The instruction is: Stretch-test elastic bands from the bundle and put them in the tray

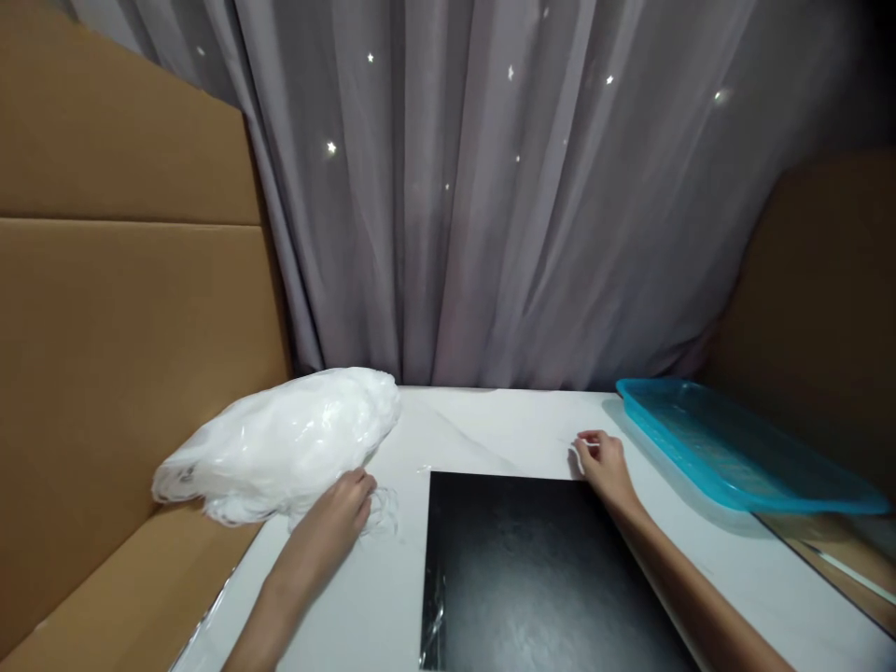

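Note:
A big white bundle of thin, glossy strands or film (294, 443) lies at the left of the white table (462, 425). My left hand (343, 509) is at its lower right edge, fingers curled, with loose clear loops beside the fingertips; what it grips is hidden. A black square board (546, 569) lies flat in front of me. Just past its far right corner is my right hand (595, 453), thumb and fingertips drawn together in a pinch; anything between them is too small to make out.
An empty translucent blue tray (742, 467) sits at the right edge of the table. Cardboard panels (133, 327) stand at left and right, and a grey curtain with star-shaped holes (476, 215) hangs behind. A thin white stick (850, 571) lies below the tray.

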Tool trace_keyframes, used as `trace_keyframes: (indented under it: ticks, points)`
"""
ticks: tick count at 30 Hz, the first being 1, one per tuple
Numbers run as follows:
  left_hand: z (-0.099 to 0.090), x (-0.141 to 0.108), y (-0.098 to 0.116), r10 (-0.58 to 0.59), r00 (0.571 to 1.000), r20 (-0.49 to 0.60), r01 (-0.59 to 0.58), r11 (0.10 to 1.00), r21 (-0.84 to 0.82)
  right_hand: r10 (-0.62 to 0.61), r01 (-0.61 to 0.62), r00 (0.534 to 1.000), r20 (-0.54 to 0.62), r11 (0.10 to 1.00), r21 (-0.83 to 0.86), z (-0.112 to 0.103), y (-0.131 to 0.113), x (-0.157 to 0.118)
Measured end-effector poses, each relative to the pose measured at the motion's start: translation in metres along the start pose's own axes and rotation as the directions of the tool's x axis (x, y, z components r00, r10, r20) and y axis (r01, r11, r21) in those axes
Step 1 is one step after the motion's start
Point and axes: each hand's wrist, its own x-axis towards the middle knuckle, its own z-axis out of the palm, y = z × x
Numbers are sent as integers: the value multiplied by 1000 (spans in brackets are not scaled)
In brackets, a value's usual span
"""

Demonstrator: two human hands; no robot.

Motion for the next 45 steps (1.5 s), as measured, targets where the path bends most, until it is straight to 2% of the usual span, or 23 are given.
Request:
trace_keyframes:
  ticks: [6, 10, 14, 18, 20, 23, 24, 26, 27, 29, 30, 31, 32, 33, 36, 37, 40, 42, 45]
  points:
    - [6, 5, 6, -38, 999, -8, 38, 999, 35, -101, 108, 984, 149, 993, -38, -23, -13, -43]
    - [6, 4, 14, -51, 999, -19, 51, 997, 57, -108, 117, 978, 178, 992, -42, -40, -23, -68]
    - [3, 5, 16, -60, 998, -23, 62, 996, 63, -81, 89, 986, 143, 995, -53, -46, -23, -75]
    - [-9, 7, 19, -46, 999, -2, 46, 998, 48, -76, 83, 988, 138, 996, -46, -46, -25, -73]
    - [-18, 7, 28, -23, 1000, 4, 23, 999, 36, -91, 97, 986, 141, 995, -34, -48, -38, -75]
    - [-24, 3, 57, 26, 999, -31, -29, 994, -109, -182, 176, 964, 195, 983, 48, -53, -83, -90]
    - [-22, 1, 70, 44, 998, -42, -52, 977, -207, -210, 188, 947, 244, 976, 108, -55, -103, -98]
    - [-11, -5, 95, 70, 997, -28, -75, 919, -387, -176, 71, 900, 398, 961, 266, -59, -145, -119]
    - [-3, -8, 106, 72, 997, -27, -76, 889, -452, -166, -18, 852, 496, 939, 344, -61, -164, -130]
    - [17, -14, 122, 54, 998, -22, -57, 843, -534, -214, -162, 708, 674, 879, 449, -64, -194, -153]
    - [26, -17, 126, 50, 998, -26, -55, 828, -558, -232, -227, 636, 736, 855, 466, -64, -203, -163]
    - [34, -19, 129, 46, 998, -31, -56, 820, -569, -245, -283, 584, 774, 832, 477, -62, -208, -171]
    - [41, -20, 129, 48, 998, -42, -64, 818, -571, -249, -333, 558, 792, 807, 488, -61, -211, -178]
    - [47, -21, 129, 47, 997, -54, -70, 821, -567, -251, -375, 554, 793, 775, 508, -58, -211, -183]
    - [57, -21, 124, 10, 996, -91, -59, 828, -557, -287, -450, 581, 762, 667, 594, -50, -205, -190]
    - [58, -21, 124, -15, 997, -74, -31, 814, -579, -296, -467, 576, 762, 646, 604, -48, -203, -192]
    - [60, -23, 129, -83, 991, 108, 136, 675, -725, -239, -534, 552, 799, 635, 559, -48, -202, -195]
    - [58, -26, 137, -69, 970, 233, 236, 500, -833, -183, -586, 551, 814, 610, 533, -53, -204, -195]
    - [53, -31, 149, -12, 940, 342, 336, 219, -916, -193, -614, 575, 795, 540, 576, -62, -207, -191]
